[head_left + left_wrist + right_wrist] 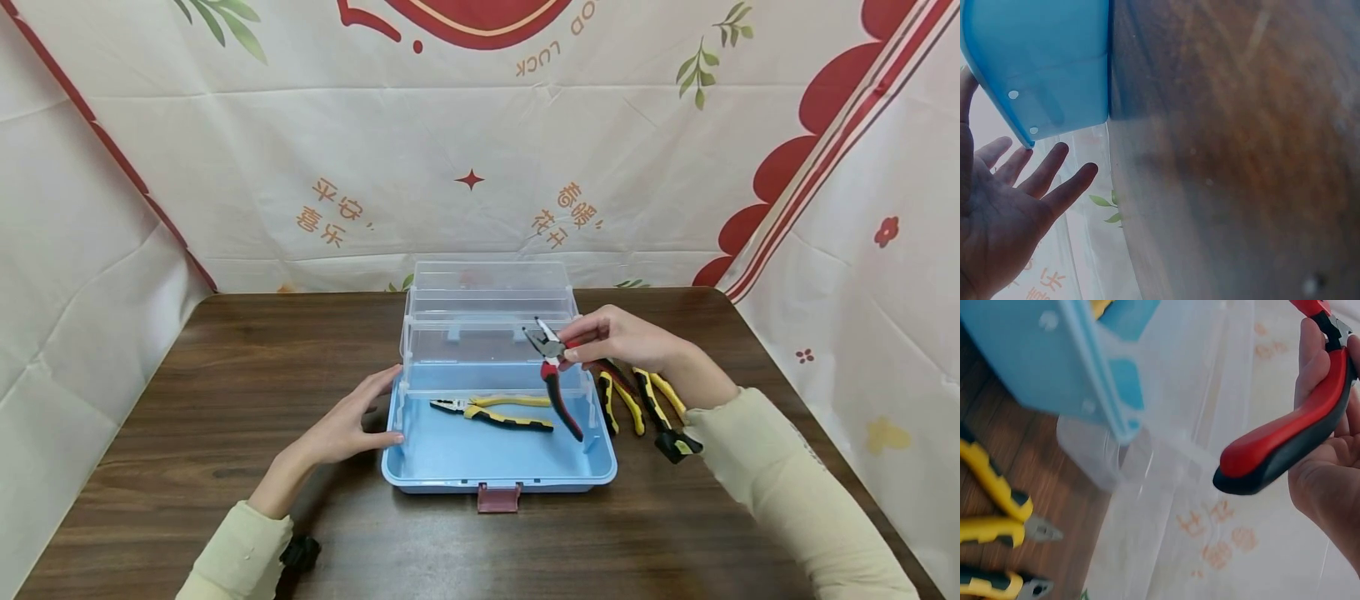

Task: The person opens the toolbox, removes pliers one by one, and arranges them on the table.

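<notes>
Held up over the right side of a blue toolbox (472,458), red-and-black pliers (551,372) are pinched near the pivot by my right hand (618,340). Their jaws point up and back, and the handles are spread. One red-and-black handle (1291,434) shows large in the right wrist view. Inside the box lie yellow-and-black pliers (476,412), jaws to the left. My left hand (348,427) rests against the box's left side with fingers spread; in the left wrist view its fingers (1047,172) reach along the blue wall (1054,69).
The clear lid (487,287) stands raised at the back, and a dull pink latch (498,499) hangs in front. Right of the box, two more yellow-and-black pliers (994,481) (997,585) lie on the brown wooden table (300,350). A printed white cloth (420,133) hangs behind.
</notes>
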Demonstrator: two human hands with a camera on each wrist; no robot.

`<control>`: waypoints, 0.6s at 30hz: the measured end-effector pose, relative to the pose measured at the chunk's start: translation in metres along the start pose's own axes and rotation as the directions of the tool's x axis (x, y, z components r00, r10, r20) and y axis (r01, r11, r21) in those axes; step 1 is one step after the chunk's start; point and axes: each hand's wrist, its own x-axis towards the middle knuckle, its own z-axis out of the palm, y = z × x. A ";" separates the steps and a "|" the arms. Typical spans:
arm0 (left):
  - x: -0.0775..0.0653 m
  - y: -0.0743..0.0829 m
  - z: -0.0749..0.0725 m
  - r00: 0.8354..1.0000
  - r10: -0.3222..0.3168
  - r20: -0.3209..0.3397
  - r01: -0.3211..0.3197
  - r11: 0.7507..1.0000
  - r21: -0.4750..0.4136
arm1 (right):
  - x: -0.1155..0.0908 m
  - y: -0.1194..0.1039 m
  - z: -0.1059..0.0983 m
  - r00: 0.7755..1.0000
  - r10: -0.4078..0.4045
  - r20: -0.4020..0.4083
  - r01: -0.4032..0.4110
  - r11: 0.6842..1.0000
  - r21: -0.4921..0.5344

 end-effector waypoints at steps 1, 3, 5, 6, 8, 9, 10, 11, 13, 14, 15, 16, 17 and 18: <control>0.000 0.000 0.000 1.000 0.003 -0.001 -0.003 1.000 0.002 | -0.004 0.002 -0.003 1.000 -0.006 -0.011 0.006 1.000 0.011; 0.000 0.000 0.000 1.000 0.008 -0.002 -0.008 1.000 0.004 | -0.012 0.006 -0.010 0.999 -0.009 -0.038 0.010 0.999 0.036; 0.000 0.000 0.000 1.000 0.006 -0.001 -0.006 1.000 0.005 | -0.020 0.010 -0.016 0.998 -0.014 -0.066 0.018 0.998 0.063; 0.000 0.000 0.000 1.000 0.006 -0.001 -0.006 1.000 0.005 | -0.024 0.011 -0.018 0.996 -0.014 -0.085 0.021 0.997 0.077; -0.001 0.000 0.000 1.000 0.003 0.000 -0.003 1.000 0.007 | -0.032 0.015 -0.023 0.993 -0.012 -0.115 0.026 0.993 0.115; -0.001 0.000 0.000 1.000 0.002 -0.001 -0.002 1.000 0.006 | -0.035 0.017 -0.025 0.992 -0.014 -0.125 0.031 0.990 0.134; -0.001 0.000 0.000 1.000 0.002 -0.001 -0.002 1.000 0.007 | -0.039 0.018 -0.027 0.991 -0.019 -0.134 0.040 0.987 0.156; -0.001 0.000 0.000 1.000 0.001 0.000 -0.001 1.000 0.008 | -0.042 0.020 -0.029 0.990 -0.026 -0.142 0.051 0.984 0.173; -0.001 0.000 0.000 1.000 0.000 0.000 0.000 1.000 0.008 | -0.049 0.024 -0.032 0.988 -0.034 -0.153 0.067 0.974 0.217; -0.001 0.000 0.000 1.000 -0.001 0.000 0.001 1.000 0.008 | -0.052 0.026 -0.034 0.987 -0.038 -0.158 0.075 0.969 0.236; -0.001 0.000 0.000 1.000 -0.002 0.000 0.002 1.000 0.009 | -0.056 0.028 -0.036 0.985 -0.036 -0.166 0.077 0.965 0.252; -0.001 -0.001 0.000 1.000 -0.003 0.001 0.003 1.000 0.011 | -0.059 0.030 -0.038 0.984 -0.036 -0.174 0.082 0.961 0.264; -0.001 -0.001 0.001 1.000 -0.004 0.000 0.004 1.000 0.011 | -0.063 0.032 -0.039 0.983 -0.033 -0.183 0.084 0.958 0.274; -0.001 -0.001 0.001 1.000 -0.005 0.000 0.005 1.000 0.011 | -0.066 0.034 -0.041 0.981 -0.027 -0.193 0.083 0.954 0.288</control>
